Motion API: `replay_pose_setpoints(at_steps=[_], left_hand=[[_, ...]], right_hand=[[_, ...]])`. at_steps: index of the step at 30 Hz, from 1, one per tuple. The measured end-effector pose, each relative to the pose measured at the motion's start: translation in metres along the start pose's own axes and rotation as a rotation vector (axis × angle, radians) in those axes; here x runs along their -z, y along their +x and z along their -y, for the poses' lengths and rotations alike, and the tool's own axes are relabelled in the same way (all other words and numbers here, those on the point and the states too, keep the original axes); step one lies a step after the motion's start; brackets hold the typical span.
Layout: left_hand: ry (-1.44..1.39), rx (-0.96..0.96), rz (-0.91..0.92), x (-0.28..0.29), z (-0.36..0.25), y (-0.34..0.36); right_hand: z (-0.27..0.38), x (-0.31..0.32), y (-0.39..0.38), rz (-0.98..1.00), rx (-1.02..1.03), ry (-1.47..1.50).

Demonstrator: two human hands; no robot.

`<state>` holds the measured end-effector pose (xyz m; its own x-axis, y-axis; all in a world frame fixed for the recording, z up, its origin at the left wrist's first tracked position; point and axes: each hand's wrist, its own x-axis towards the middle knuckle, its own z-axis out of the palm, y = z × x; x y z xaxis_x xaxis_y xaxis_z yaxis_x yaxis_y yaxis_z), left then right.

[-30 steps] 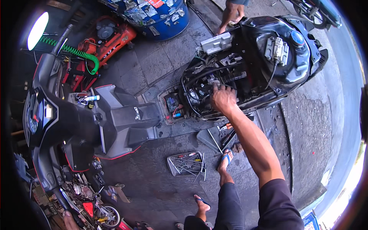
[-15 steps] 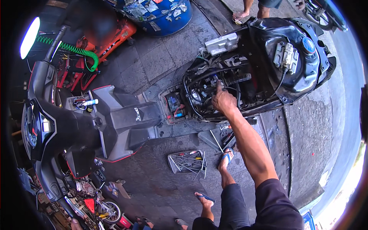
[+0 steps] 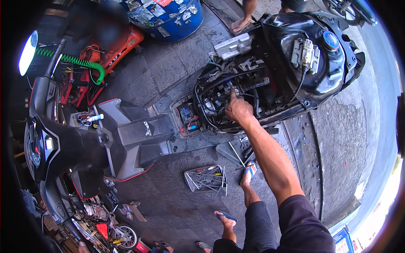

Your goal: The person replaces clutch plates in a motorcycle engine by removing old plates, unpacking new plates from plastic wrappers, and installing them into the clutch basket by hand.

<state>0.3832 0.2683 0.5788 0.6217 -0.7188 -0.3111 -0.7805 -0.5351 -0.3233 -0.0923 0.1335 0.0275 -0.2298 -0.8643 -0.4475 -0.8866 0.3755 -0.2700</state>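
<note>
My right hand is inside the exposed engine bay of a black scooter, its index finger extended onto a small metal part and its other fingers curled, hiding whatever may be under them. Just left of it is an open battery compartment with wires. A silver metal unit with a cable sits on the black tank. At the lower left edge, only the thumb and part of my left hand show, at the end of the handlebar, gripping it.
Below lie a tool tray and a triangular tray. A blue drum, red compressor and green coiled hose stand behind. Another person's bare feet are at the top, motorbike parts at lower left.
My right hand's bunched fingers have changed to an extended index finger on the engine part, and it sits slightly left in view. The other person's legs and feet have shifted.
</note>
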Motion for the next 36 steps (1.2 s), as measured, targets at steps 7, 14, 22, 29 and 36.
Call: replay_pose_setpoints(at_steps=[7, 14, 22, 29, 36], left_hand=[[0.082, -0.079, -0.010, -0.003, 0.011, -0.006], [0.186, -0.298, -0.014, -0.008, 0.086, 0.019], [0.143, -0.282, -0.080, -0.012, 0.093, 0.018], [-0.177, -0.138, -0.101, -0.015, 0.041, 0.009], [-0.291, 0.007, -0.137, -0.017, 0.025, 0.001]], right_hand=[[0.017, 0.027, 0.011, -0.399, -0.222, 0.343], [-0.048, 0.009, 0.088, -0.235, -0.110, 0.192], [-0.018, 0.042, 0.060, -0.172, -0.110, 0.107], [-0.017, 0.035, 0.062, -0.205, -0.113, 0.015], [-0.009, 0.041, 0.052, -0.212, -0.077, 0.047]])
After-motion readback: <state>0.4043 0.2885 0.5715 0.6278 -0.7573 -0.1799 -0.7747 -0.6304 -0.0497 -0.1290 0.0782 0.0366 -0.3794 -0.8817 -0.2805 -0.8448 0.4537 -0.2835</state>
